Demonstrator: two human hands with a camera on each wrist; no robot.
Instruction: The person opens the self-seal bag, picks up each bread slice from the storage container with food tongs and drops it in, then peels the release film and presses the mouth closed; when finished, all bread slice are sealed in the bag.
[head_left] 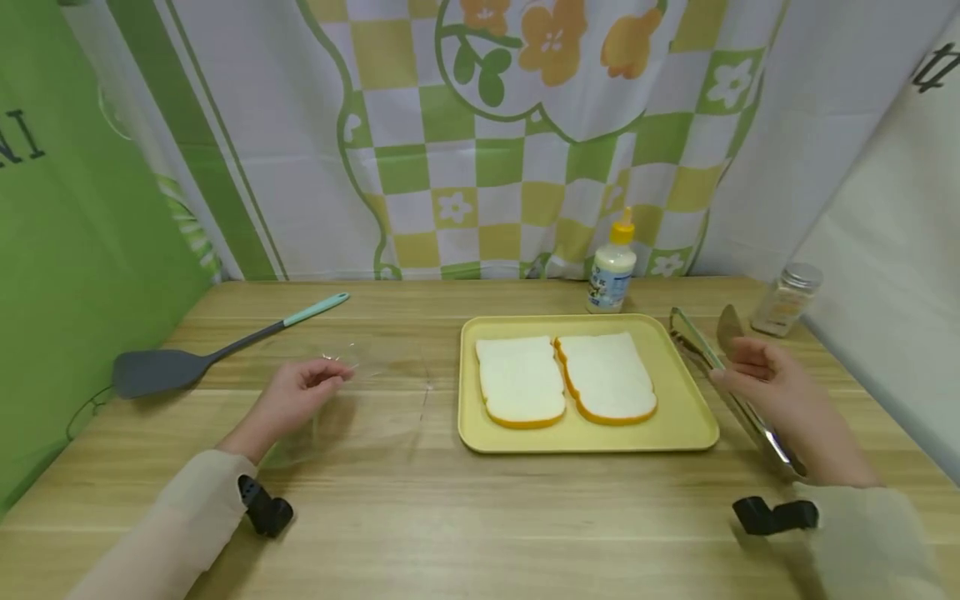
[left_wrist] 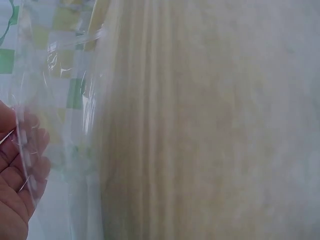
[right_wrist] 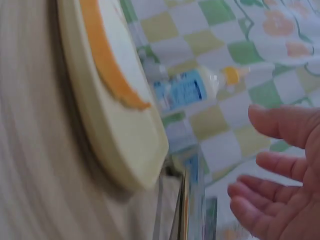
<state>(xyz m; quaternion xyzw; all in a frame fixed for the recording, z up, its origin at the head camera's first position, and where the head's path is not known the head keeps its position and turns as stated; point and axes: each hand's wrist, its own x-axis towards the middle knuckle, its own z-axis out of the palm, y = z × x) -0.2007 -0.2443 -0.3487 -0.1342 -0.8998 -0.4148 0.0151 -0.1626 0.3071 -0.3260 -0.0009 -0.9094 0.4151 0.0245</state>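
My left hand (head_left: 303,396) pinches a clear, thin plastic sheet or bag (left_wrist: 60,75) above the left part of the table; its outline is hard to make out. In the left wrist view the film crosses in front of the fingers (left_wrist: 37,150). My right hand (head_left: 776,396) hovers over the metal tongs (head_left: 738,404) with loosely bent fingers and nothing between them, as the right wrist view also shows. Beside it lies a yellow tray (head_left: 690,408) bearing two slices of bread (head_left: 521,379) with orange-brown crusts, side by side.
A grey spatula (head_left: 161,372) with a mint handle lies at the far left. Behind the tray stands a squeeze bottle (head_left: 611,271) with a yellow cap. A glass shaker jar (head_left: 787,300) is at the back right, near a rounded utensil end (head_left: 729,325). Patterned curtains enclose the table.
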